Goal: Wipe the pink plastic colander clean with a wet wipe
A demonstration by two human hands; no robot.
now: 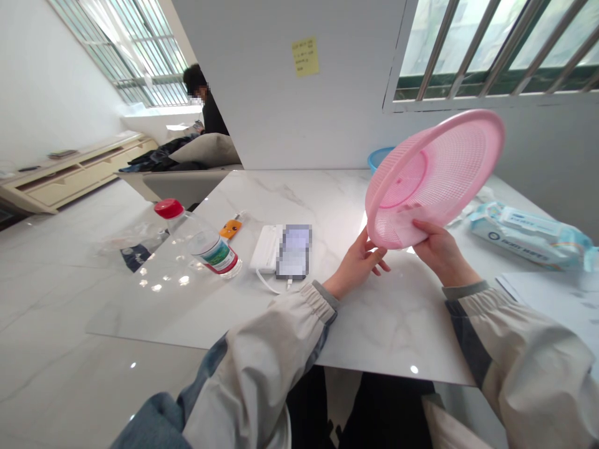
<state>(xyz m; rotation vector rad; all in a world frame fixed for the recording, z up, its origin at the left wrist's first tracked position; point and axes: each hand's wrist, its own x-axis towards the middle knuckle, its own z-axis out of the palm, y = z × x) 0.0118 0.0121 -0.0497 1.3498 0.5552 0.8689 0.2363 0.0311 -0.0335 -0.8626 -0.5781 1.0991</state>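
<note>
A pink plastic mesh basket (449, 168) is tilted up above the table, its open side turned to the right and toward me. My right hand (437, 249) grips its near rim, thumb on the inside and the other fingers behind the mesh. At the basket's lower left edge, my left hand (358, 265) holds the rim between thumb and forefinger, while its lower fingers hang loosely below. Behind the pink basket, part of a blue basket (378, 159) shows on the table; the rest is hidden.
On the marble-patterned table (299, 187) stand a clear bottle with a red cap (206, 243), a white power bank (264, 249), a cabled phone (294, 252) and an orange item (230, 229). Right lie a wipes pack (528, 234) and paper sheets (556, 293). A person (213, 106) sits beyond.
</note>
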